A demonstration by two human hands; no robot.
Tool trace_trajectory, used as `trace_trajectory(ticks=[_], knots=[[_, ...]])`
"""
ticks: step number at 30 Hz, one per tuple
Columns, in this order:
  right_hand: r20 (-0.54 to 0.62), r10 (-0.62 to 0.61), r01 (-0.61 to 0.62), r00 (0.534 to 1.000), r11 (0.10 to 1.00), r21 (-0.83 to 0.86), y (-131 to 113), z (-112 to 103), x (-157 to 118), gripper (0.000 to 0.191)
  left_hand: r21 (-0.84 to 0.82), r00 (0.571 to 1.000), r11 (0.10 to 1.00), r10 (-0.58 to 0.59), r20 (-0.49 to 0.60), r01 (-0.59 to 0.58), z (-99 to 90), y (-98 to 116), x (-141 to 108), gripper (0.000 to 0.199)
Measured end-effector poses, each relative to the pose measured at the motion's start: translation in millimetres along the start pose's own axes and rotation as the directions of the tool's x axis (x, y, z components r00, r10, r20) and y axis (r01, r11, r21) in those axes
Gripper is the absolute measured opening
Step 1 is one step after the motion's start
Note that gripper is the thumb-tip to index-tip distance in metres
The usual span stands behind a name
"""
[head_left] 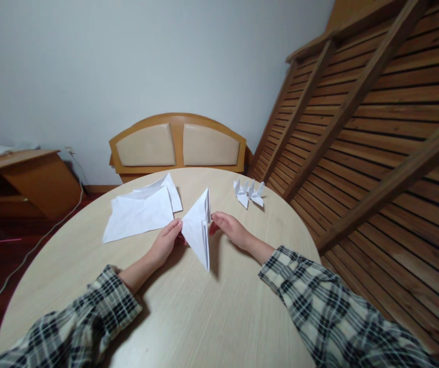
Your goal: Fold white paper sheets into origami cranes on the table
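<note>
A white folded paper (197, 228), shaped like a triangle with layered flaps along its right side, is raised over the round table. My left hand (169, 239) pinches its left corner between thumb and fingers. Close to the paper's right edge is my right hand (230, 228), its fingers curled toward the flaps; whether they touch or grip the paper is unclear. White paper sheets (140, 214) lie overlapping to the left, behind my left hand. Small folded white paper figures (248, 193) stand beyond my right hand.
The round wooden table (212, 317) spans the foreground. Behind it stands a headboard (179, 143) with two cream panels. A slatted wooden frame (357, 153) leans at the right. At the left are a desk (31, 179) and a white cable (31, 254).
</note>
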State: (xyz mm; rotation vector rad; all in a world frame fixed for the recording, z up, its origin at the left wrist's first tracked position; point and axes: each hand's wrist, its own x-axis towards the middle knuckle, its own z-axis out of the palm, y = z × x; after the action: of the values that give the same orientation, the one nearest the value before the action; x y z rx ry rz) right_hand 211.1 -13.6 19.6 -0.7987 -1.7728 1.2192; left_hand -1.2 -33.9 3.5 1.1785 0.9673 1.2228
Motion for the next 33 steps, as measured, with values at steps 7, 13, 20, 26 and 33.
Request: trace_trajectory(ticks=[7,13,20,26,33], knots=[[0.055,-0.008,0.006,0.998,0.999,0.038,0.5,2.4,-0.2,0.052,0.082,0.998,0.996,0.034,0.044,-0.037,0.7,1.9,-0.4,0.026],[0.059,0.012,-0.017,0.998,0.997,0.072,2.6,2.5,1.2,0.045,0.101,0.997,0.993,0.051,0.055,-0.056,0.9,2.2,-0.4,0.026],[0.061,-0.016,0.012,0.998,0.998,0.062,3.6,1.4,0.4,0.041,0.095,0.997,0.994,0.049,0.060,-0.055,-1.6,-0.9,0.7,0.027],[0.062,0.004,-0.008,0.998,0.998,0.068,4.3,2.4,1.5,0.044,0.095,0.997,0.995,0.030,0.066,-0.036,-1.4,-0.1,0.4,0.027],[0.067,-0.007,0.002,0.998,0.998,0.069,6.8,2.3,2.3,0.040,0.099,0.998,0.995,0.019,0.061,-0.025,-2.6,-2.1,1.3,0.028]])
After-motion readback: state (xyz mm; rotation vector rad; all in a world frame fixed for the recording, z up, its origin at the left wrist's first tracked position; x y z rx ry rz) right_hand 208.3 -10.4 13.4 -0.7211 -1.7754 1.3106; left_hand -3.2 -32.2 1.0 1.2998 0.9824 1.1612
